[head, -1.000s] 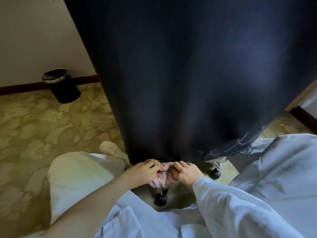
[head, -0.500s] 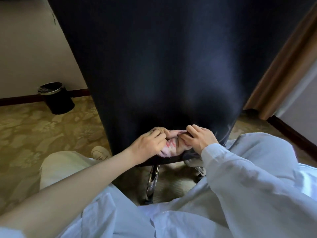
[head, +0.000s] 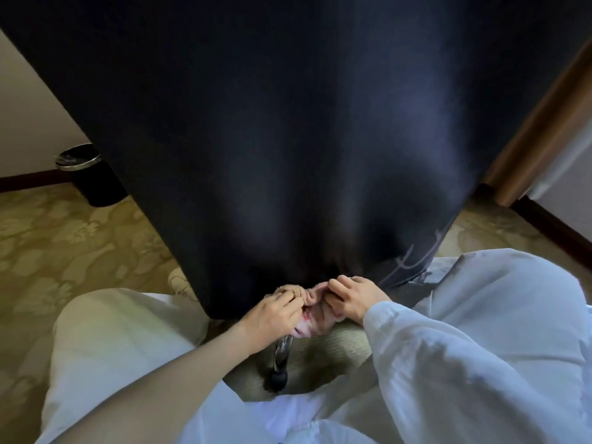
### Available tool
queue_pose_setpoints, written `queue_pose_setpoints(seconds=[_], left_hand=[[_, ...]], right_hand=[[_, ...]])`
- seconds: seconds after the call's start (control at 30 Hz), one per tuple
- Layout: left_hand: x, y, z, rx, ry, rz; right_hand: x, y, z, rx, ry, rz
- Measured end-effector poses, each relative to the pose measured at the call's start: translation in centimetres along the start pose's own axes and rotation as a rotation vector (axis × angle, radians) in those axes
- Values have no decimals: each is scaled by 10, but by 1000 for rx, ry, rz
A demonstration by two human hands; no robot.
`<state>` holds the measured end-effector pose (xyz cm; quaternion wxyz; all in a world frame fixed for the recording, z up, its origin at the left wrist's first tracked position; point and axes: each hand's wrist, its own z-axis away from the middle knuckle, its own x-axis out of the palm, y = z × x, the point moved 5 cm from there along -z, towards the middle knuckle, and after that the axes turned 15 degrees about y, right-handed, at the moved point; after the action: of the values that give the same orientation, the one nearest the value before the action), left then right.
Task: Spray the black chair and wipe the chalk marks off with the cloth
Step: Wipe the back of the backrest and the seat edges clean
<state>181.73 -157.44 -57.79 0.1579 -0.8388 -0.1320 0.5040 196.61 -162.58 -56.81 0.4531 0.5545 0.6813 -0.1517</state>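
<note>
Layout, L to R:

1. Bin (head: 86,174): qty 1, black, on the carpet (head: 64,245) by the wall. It is well apart from the work area and not part of the job.
2. Left hand (head: 275,310): fingers curled, pinching the L side of the cloth. Forearm bare.
3. Cloth (head: 317,322): qty 1, pinkish, bunched between both hands at the bottom edge of the chair (head: 288,139) back. Touching it or just shy of it: cannot tell. A chrome chair leg (head: 280,354) w/ a black caster stands directly below.
4. Right hand (head: 355,299): fingers curled, gripping the R side of the cloth. Sleeve reaches the wrist.
5. Chalk marks (head: 413,261): one patch of pale strokes at the lower R corner of the chair back. Stroke count not readable.

Key relation: the chalk marks lie to the R of the cloth and slightly above it, near but not touching. Their long axis runs diagonally, low-L to high-R, along the chair's R edge. The right hand is nearer, so it is probably the better lead for the wipe, w/ strokes along that diagonal.

Spray bottle: none in view. Whether the chair has been sprayed cannot be told.

Qty check: chair 1, cloth 1, hands 2, mark patch 1, bin 1.
</note>
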Motion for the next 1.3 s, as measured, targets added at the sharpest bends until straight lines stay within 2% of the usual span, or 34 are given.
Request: queue_pose_setpoints(seconds=[0.27,0.33,0.37,0.43,0.47,0.53,0.6,0.67,0.73,0.83,0.93,1.0,1.23,1.3], left_hand=[[37,18,11,67,-87,59],[44,21,12,96,-124,39],[47,23,13,109,-154,28],[53,26,15,134,-232,11],[54,27,15,142,-261,0],[47,27,10,134,-255,-22],[33,23,-1,94,-181,-30],[17,17,-17,43,-72,-39],[6,11,-34,-2,28,-30],[-4,8,-62,-29,108,-10],[-7,8,-84,-67,133,4],[-6,11,-90,-76,149,30],[17,29,-81,-85,149,74],[29,35,-76,-91,134,83]], right_hand=[[35,-14,20,30,54,-27],[49,-16,25,77,-90,-73],[60,-16,28,133,-231,-98],[71,-10,30,273,-381,-101],[68,-9,30,293,-382,-112],[51,-11,26,170,-280,-107],[21,-4,19,38,-136,-22],[-1,10,17,16,-109,5],[-13,26,18,75,-129,31],[-48,52,18,243,-18,46],[-70,68,20,291,-95,81],[-79,73,21,344,-85,91],[-43,68,49,405,-175,-11],[-34,68,51,382,-152,-28]])
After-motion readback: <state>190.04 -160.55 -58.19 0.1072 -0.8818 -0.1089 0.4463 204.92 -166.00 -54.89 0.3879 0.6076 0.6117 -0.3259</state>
